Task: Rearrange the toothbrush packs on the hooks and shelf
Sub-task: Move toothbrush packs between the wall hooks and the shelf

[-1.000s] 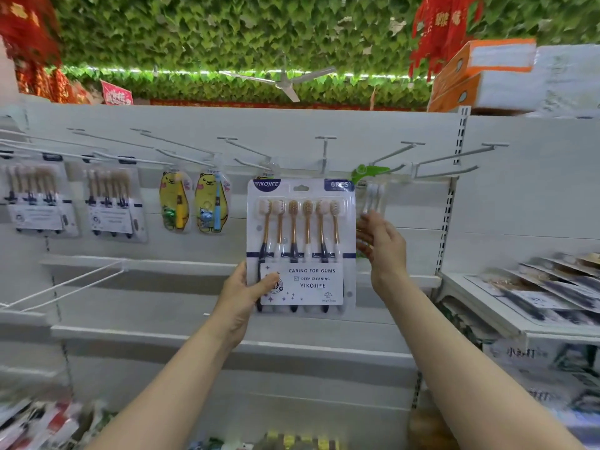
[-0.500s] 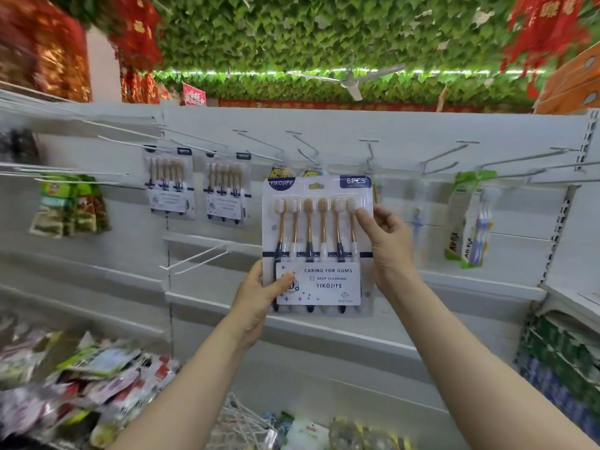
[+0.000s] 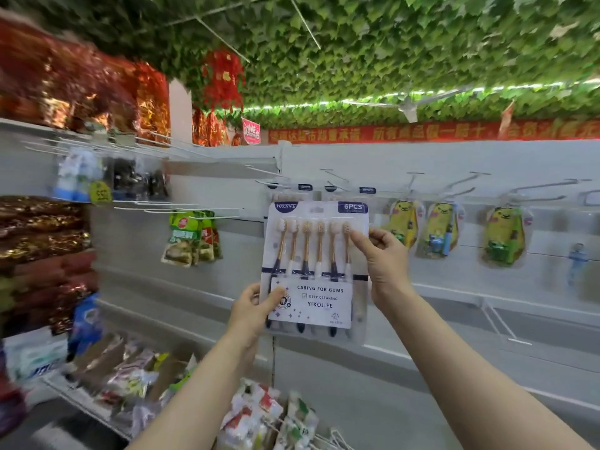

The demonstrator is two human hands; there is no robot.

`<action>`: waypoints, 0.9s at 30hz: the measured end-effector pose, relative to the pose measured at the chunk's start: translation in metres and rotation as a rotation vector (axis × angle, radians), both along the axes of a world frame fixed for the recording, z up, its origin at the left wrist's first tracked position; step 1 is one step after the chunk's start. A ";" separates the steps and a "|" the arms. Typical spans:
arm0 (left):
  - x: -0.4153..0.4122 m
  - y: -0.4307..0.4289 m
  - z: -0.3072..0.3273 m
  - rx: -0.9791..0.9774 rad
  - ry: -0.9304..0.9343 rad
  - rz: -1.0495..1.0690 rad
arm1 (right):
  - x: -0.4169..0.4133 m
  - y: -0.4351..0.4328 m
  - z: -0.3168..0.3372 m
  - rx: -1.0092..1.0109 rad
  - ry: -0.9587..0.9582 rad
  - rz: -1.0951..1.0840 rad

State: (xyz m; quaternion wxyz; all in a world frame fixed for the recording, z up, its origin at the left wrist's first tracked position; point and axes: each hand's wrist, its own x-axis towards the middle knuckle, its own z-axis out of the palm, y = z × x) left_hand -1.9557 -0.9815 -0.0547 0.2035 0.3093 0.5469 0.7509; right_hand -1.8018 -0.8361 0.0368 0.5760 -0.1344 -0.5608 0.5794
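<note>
I hold a flat six-piece toothbrush pack (image 3: 316,271) upright in front of the white hook wall. My left hand (image 3: 251,315) pinches its lower left corner. My right hand (image 3: 384,264) grips its right edge, thumb on the front near the brush heads. Behind the pack's top, two similar packs (image 3: 305,188) hang on hooks, mostly hidden. To the right hang yellow cartoon toothbrush packs (image 3: 438,230) and another (image 3: 503,237) on wire hooks.
Empty wire hooks (image 3: 461,183) stick out above the yellow packs. Green sachets (image 3: 191,237) hang at the left. A wire basket of mixed packets (image 3: 130,375) sits low left. A white shelf ledge (image 3: 487,300) runs behind my right hand.
My view has swung left along the wall while both hands keep the pack. The yellow packs now show at the right, and the left aisle shelves have come into view.
</note>
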 end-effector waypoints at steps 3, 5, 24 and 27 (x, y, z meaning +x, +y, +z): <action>-0.045 -0.009 0.004 0.026 -0.035 0.029 | -0.044 -0.013 0.010 0.018 -0.049 -0.003; -0.073 -0.008 0.006 0.037 -0.036 0.028 | -0.072 -0.015 0.017 0.040 -0.076 -0.016; -0.273 0.072 0.035 0.134 -0.005 -0.043 | -0.263 0.054 0.045 0.033 -0.130 -0.097; -0.288 0.085 0.038 0.131 0.010 -0.075 | -0.274 0.064 0.045 0.026 -0.116 -0.135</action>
